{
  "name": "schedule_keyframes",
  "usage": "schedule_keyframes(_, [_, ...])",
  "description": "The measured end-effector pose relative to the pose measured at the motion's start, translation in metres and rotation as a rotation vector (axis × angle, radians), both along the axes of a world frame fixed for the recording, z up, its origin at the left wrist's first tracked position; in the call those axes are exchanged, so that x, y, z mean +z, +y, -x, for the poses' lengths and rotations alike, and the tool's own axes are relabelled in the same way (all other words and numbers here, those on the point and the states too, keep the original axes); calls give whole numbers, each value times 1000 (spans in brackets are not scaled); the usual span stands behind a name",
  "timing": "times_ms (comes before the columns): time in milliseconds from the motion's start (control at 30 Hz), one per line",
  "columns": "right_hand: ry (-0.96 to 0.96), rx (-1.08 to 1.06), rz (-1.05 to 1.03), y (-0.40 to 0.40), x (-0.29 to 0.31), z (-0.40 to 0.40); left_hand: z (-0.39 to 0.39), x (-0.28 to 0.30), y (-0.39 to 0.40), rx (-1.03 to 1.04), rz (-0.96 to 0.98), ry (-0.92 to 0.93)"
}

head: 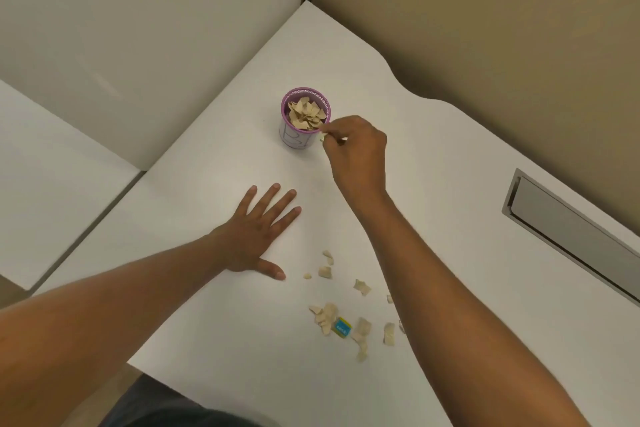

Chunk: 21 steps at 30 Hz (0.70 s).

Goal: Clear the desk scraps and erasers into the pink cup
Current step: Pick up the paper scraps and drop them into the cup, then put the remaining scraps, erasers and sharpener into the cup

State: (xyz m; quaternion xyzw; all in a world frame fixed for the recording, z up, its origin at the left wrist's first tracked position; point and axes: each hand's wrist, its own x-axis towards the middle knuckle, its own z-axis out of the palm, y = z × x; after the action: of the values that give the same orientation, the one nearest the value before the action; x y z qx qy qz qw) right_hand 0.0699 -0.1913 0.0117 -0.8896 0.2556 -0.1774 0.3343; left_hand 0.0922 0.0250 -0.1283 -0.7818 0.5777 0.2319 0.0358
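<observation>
At the near right lip of the round pink mesh cup [306,113], the right hand [356,152] pinches a small pale paper scrap [322,137] between thumb and forefinger, just beside and slightly below the rim. Cup lies up and to the left of the fingertips; release needs a short lift over the lip. Cup already well filled with tan scraps. Left hand [254,232] flat on the white desk [207,340], fingers spread, holding nothing. Remaining tan scraps and a blue-and-yellow eraser [341,326] lie near the desk's front edge, beside the right forearm.
</observation>
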Motion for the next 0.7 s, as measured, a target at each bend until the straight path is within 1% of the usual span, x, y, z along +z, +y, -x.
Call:
schedule_keyframes(67, [102, 102, 105, -2, 8, -34, 0, 2, 0, 0, -1, 3])
schedule_keyframes(133, [281, 200, 188, -5, 7, -59, 0, 2, 0, -4, -4, 2])
schedule_keyframes(200, [427, 251, 229, -8, 6, -74, 0, 2, 0, -5, -2, 6])
schedule_keyframes(233, [460, 262, 243, -8, 6, -78, 0, 2, 1, -4, 1, 8])
schedule_keyframes(300, [454, 267, 236, -9, 7, -79, 0, 2, 1, 2, 8, 9])
schedule_keyframes(400, [405, 199, 103, -14, 14, -67, 2, 3, 1, 3, 22, 4])
schedule_keyframes(467, [359, 99, 11, -23, 23, -45, 2, 5, 1, -5, 19, 6])
schedule_keyframes(567, [340, -36, -89, -37, 31, 24, 3, 7, 1, -13, 14, -2])
schedule_keyframes(700, [488, -231, -229, -44, 20, 158, 5, 10, 1, -24, 49, -45])
